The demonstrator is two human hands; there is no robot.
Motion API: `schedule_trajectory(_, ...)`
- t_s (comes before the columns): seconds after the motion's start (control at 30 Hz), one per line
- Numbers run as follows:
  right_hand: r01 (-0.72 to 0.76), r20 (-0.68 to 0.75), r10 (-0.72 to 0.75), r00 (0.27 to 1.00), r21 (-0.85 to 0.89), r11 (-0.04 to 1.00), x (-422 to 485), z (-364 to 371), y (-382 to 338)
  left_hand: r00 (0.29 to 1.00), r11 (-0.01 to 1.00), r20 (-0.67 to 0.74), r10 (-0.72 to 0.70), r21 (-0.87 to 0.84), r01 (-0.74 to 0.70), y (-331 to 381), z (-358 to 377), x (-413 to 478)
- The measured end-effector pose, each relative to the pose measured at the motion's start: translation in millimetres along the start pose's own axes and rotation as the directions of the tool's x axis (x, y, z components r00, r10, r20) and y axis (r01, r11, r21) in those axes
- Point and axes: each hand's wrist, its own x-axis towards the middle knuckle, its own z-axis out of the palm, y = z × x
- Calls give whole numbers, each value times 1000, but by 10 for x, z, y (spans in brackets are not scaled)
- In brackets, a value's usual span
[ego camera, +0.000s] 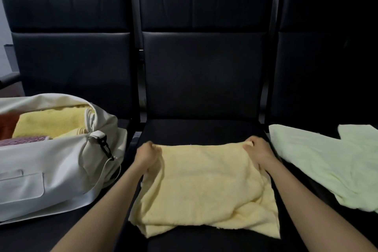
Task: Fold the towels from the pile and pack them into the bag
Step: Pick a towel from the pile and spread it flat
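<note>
Hands at work on a black seat (204, 129): the left hand (147, 154) and right hand (258, 152) each pinch a far corner of a yellow towel (202, 186), keeping its doubled edge taut for the next fold. An open white bag (51, 161) (already holding folded towels) waits left; a pale green towel (327, 159) lies right.

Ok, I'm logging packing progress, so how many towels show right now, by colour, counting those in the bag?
Yellow: 2, the spread yellow towel and the folded yellow towel in the bag
Pale green: 1, the green towel
Orange: 1, the orange towel
Pink: 1, the pink towel
Total: 5
</note>
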Motion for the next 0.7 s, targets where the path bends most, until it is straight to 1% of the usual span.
schedule_trajectory(0.1, 10, -35, -13, 999, -85, 996, 46, 137, 134, 996, 997, -81, 22, 80, -16, -133, 93, 85)
schedule_trajectory(0.2, 21, -12, -23, 1000, -149, 989, 108, 166, 155, 996, 994, -92, 17, 105, -7, -141, 102, 128)
schedule_trajectory(0.33, 12, 66, 3, 998, -220, 975, 195, 157, 164, 998, 996, -56, -37, 82, 42, -136, 104, 161)
schedule_trajectory(0.47, -30, 133, 57, 990, -197, 980, 229, 107, 103, 998, 995, 12, -66, 76, 65, -99, 68, 192)
schedule_trajectory(0.57, -29, 171, 70, 983, -232, 972, 209, 94, 86, 997, 993, 38, -67, 99, 63, -66, 46, 146)
schedule_trajectory(0.63, -19, 146, 57, 988, -248, 969, 148, 97, 111, 999, 990, 19, -39, 139, 36, -81, 30, 91)
schedule_trajectory(0.7, -11, 88, 34, 996, -246, 969, 38, 66, 136, 1000, 990, 0, 13, 142, -13, -91, -4, 5)
